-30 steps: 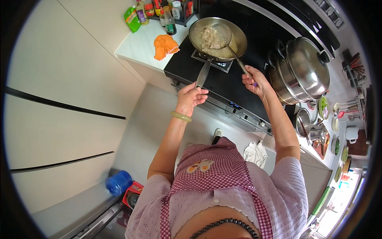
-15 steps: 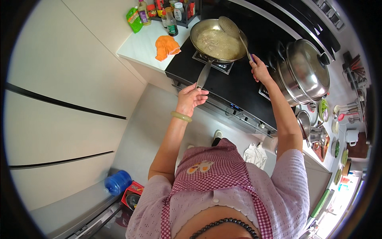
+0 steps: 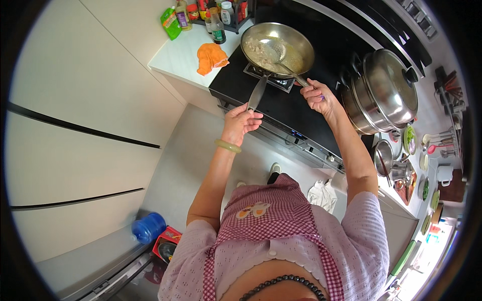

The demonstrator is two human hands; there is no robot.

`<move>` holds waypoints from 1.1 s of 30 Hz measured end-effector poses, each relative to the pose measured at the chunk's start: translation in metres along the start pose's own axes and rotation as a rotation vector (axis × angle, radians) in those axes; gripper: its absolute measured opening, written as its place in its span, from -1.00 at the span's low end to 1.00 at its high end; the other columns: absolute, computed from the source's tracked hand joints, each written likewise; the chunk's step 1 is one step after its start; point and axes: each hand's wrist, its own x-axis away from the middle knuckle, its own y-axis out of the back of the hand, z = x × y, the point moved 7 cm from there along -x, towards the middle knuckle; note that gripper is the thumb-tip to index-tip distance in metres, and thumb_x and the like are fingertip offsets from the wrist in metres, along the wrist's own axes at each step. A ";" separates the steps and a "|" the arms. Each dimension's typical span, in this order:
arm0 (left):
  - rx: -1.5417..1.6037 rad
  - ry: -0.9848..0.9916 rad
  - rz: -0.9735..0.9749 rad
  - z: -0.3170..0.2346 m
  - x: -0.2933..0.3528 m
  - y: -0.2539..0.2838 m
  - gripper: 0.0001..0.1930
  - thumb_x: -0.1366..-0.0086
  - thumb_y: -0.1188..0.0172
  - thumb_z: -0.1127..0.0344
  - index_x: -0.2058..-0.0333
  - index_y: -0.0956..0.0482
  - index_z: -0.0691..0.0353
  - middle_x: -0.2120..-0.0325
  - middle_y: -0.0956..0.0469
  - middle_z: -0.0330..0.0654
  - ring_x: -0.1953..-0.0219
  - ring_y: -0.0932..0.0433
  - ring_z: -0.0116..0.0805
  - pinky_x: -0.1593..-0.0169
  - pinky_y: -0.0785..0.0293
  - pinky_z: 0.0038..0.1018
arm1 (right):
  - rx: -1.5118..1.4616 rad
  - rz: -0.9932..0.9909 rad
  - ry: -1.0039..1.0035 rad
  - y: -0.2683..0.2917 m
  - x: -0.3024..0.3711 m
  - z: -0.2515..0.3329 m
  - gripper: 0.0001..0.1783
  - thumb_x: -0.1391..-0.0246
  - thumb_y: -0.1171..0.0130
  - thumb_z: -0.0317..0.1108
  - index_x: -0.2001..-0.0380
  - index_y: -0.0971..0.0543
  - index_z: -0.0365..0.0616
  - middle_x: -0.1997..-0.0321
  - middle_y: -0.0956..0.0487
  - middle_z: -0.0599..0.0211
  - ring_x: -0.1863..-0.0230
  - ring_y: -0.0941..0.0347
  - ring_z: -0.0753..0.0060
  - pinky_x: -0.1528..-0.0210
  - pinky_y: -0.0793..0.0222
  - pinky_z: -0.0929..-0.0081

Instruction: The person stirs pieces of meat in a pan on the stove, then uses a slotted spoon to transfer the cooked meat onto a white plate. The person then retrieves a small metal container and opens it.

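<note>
The left hand [image 3: 242, 121] grasps the end of the pan handle [image 3: 257, 93] and, a little farther, the right hand [image 3: 319, 99] clasps a skimmer [image 3: 278, 50] dipped into the pan [image 3: 307, 42] over the burner [image 3: 283, 85], where liquid [image 3: 295, 58] (probably hot) could slop out if stirred too briskly

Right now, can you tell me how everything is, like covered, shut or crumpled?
Left hand, pinching the pan handle
Right hand, closed around the skimmer
Frying pan, uncovered, food inside
Big steel pot, covered
Orange cloth, crumpled
White cloth, crumpled
Pale cabinet fronts, shut
</note>
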 end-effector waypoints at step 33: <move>-0.001 0.028 -0.009 -0.005 0.004 -0.002 -0.70 -0.30 -0.07 0.43 0.00 -0.43 0.33 0.35 -0.61 -0.01 0.44 -0.61 -0.39 0.39 -0.60 -0.56 | 1.736 -0.609 0.552 -0.016 0.076 0.012 -0.41 -0.18 -0.05 -0.24 -0.28 -0.23 0.02 0.66 -0.37 0.38 0.73 -0.27 0.55 0.68 -0.27 0.53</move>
